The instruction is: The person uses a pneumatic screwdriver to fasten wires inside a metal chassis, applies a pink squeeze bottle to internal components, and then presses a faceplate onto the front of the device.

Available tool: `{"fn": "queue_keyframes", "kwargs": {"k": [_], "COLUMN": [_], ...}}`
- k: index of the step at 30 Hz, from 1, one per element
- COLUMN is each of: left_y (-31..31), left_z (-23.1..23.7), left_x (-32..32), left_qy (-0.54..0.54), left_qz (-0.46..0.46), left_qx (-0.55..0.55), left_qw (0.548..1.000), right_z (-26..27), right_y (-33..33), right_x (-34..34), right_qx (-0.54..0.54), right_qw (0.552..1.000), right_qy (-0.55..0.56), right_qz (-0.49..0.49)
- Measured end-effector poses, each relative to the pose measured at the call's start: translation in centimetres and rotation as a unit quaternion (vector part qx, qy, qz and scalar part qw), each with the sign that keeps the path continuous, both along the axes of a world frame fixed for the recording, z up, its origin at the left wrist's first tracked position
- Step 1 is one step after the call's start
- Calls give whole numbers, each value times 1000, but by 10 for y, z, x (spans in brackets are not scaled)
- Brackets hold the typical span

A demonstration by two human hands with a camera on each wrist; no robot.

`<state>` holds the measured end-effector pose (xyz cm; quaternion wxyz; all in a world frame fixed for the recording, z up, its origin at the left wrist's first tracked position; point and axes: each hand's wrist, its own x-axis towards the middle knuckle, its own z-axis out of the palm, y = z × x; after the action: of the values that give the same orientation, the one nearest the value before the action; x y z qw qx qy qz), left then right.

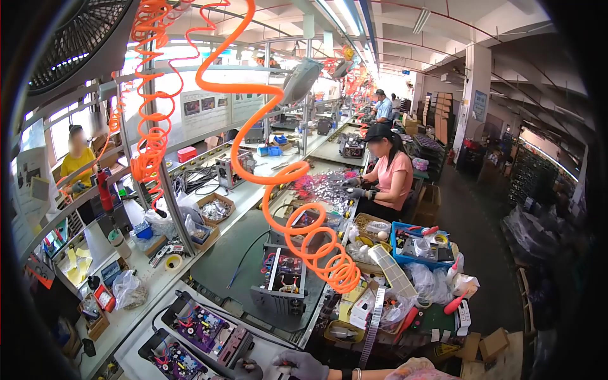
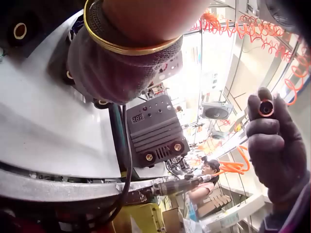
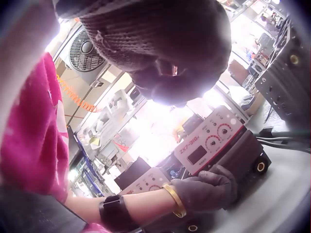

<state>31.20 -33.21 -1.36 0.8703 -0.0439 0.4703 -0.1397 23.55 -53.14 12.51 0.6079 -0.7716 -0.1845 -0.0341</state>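
Observation:
My right hand [image 2: 274,145], in a grey glove, grips a small round part [image 2: 266,108] with a copper-coloured ring at its end. The fist is raised, and the rest of the part is hidden in it. My gloved left hand [image 3: 206,189] lies at the front of a welding machine [image 3: 209,141] with a white-and-red panel marked ZX7, its fingertips close below the panel edge; its palm side is hidden. In the head view both hands show at the bottom edge, the left hand [image 1: 248,369] beside the machine front and the right hand [image 1: 301,365] further right.
Two open-topped machines with purple circuit boards [image 1: 201,326] lie on the pale bench. Another open machine [image 1: 278,278] stands on the green conveyor board [image 1: 215,266]. Orange coiled hoses [image 1: 323,253] hang overhead. A blue bin [image 1: 415,253] and loose parts fill the right-hand table; a person [image 1: 386,174] works beyond.

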Motion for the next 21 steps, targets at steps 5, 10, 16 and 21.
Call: {"fn": "queue_keyframes", "kwargs": {"k": [5,10,16,21], "left_y": [12,-17,-6,1], "left_z": [-51,8,-13,-42], "left_x": [26,14,18,23], "left_qy": [-41,-63,-58,-38], "left_qz": [-53,9,14,42], "left_qx": [-89,0,20,48], "left_qw": [994,998,998,997], "right_z": [6,18,4,3], "right_y": [-7,-22,-36,-43], "right_x": [-8,-15,-17,-16], "right_qx": [95,61,81,85], "right_qw": [992,994,992,992], "right_qy": [31,10,-4,-16], "right_qz": [-77,-92,-94,-93]}}
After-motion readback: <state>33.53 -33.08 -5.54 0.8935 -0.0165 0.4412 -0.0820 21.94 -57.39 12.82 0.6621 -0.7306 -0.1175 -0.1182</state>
